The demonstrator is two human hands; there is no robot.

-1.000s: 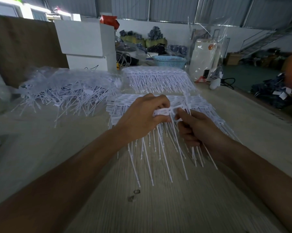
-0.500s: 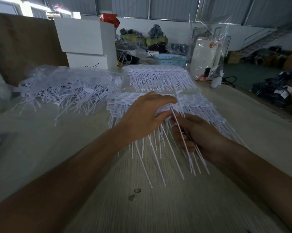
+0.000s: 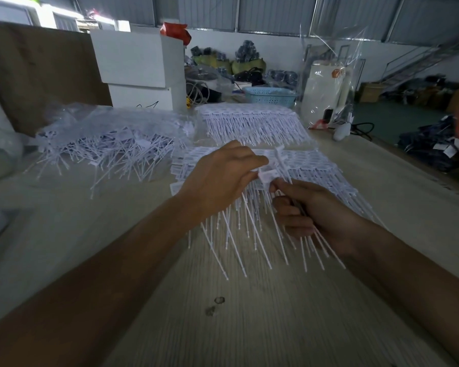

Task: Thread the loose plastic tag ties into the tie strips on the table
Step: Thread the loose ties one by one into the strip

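A stack of white tie strips lies mid-table, its thin tails fanning toward me. My left hand pinches the flat head end of a strip above the stack. My right hand sits just right of it, fingers closed around a few loose white tag ties whose tails stick out past my palm; one tie rises from its fingertips up through the strip head. A heap of loose tag ties lies at the left. A second strip stack lies farther back.
White boxes stand at the back left beside a brown board. A blue basket and a clear plastic bag over a white object sit at the back. The wooden table drops off at the right edge.
My left hand has lifted the strip head slightly. My right hand has shifted a little right and pushed one tie upward through the strip head.
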